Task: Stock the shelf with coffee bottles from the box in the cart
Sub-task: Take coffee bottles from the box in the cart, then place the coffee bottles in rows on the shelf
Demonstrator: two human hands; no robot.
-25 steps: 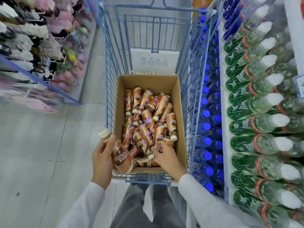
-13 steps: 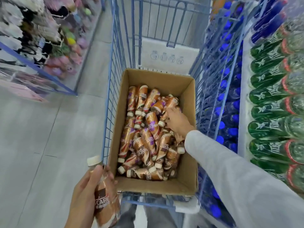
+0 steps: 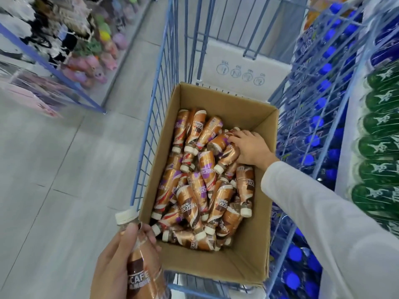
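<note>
The right hand [image 3: 251, 147] now lies at the far right of the box [image 3: 248, 264], just right of the frame's centre. A second ago it was picking at the near end of the heap, low in the frame, and half a second ago it was midway along. Its fingers [image 3: 232, 137] curl over the top bottle [image 3: 224, 145], which sits highest on that side of the pile of coffee bottles [image 3: 194, 197]. The thumb is hidden behind the bottle, so the hold looks like a grasp just closing, and the bottle is not yet lifted clear. That probably means a second bottle is about to come out, giving one per hand for the trip to the shelf [image 3: 354, 117] on the right edge (only blue-capped and green bottles show there, no coffee slot in view). The left hand [image 3: 114, 264] has dropped from beside the box's near rim to the bottom left of the frame, and its fingers are wrapped firmly round the held bottle [image 3: 142, 270], which stands cap up just outside the cart [image 3: 156, 108]. The camera has also leaned in, so the box fills more of the frame than before. The box is still nearly full, so stocking has barely begun.
</note>
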